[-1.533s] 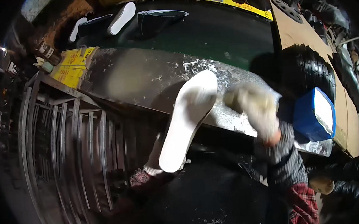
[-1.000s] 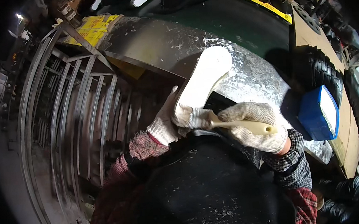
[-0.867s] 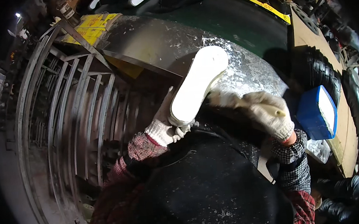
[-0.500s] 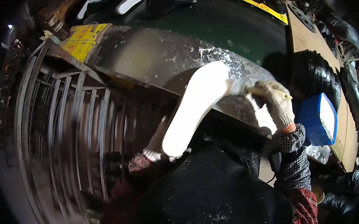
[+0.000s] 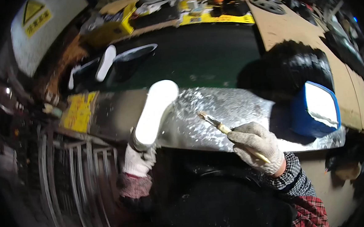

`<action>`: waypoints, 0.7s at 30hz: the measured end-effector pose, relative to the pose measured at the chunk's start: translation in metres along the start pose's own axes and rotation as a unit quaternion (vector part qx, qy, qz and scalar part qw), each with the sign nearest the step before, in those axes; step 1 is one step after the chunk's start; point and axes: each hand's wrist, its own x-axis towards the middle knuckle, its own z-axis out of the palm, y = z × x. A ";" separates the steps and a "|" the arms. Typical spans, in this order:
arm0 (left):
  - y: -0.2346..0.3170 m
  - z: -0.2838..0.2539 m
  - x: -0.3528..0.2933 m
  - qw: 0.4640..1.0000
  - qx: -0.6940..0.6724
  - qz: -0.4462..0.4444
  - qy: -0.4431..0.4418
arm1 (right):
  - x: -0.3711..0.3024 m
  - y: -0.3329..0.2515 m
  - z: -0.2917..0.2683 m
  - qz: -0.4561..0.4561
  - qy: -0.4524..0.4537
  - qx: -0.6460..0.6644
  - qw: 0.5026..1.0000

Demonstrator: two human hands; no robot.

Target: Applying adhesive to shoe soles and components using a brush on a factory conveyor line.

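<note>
A white shoe sole (image 5: 154, 111) is tilted up over the bench, its far end leaning right. My left hand (image 5: 138, 159), in a pale knit glove, is shut on the sole's near end; some fingers are hidden behind it. My gloved right hand (image 5: 258, 146) grips a brush (image 5: 222, 128) by its light handle, bristles pointing up and left, apart from the sole. To the right of that hand stands a blue tub (image 5: 302, 112) with white stuff inside its mouth. Beneath both hands lies the metal bench top (image 5: 236, 105), smeared with white.
Beyond the bench runs a dark green belt (image 5: 211, 48), carrying another white sole (image 5: 106, 62) and dark pieces with white rims (image 5: 137, 53) at left. A black plastic bundle (image 5: 299, 65) sits behind the tub. Metal rack bars (image 5: 80, 179) stand at lower left, below yellow sheets (image 5: 79, 112).
The brush has come away from the sole's edge and now points up-left over the bench. The sole has moved left and stands more upright. The whole view has shifted.
</note>
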 end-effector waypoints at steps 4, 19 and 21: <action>0.059 -0.001 0.062 0.979 -0.019 0.002 -0.203 | -0.036 -0.002 -0.071 0.038 0.066 -0.014 0.997; -0.210 0.340 0.151 0.907 0.321 0.103 -0.254 | -0.161 -0.023 -0.161 0.140 0.237 -0.013 0.961; -0.202 0.338 0.133 0.904 0.378 0.095 -0.178 | -0.168 -0.028 -0.171 0.191 0.282 0.041 0.939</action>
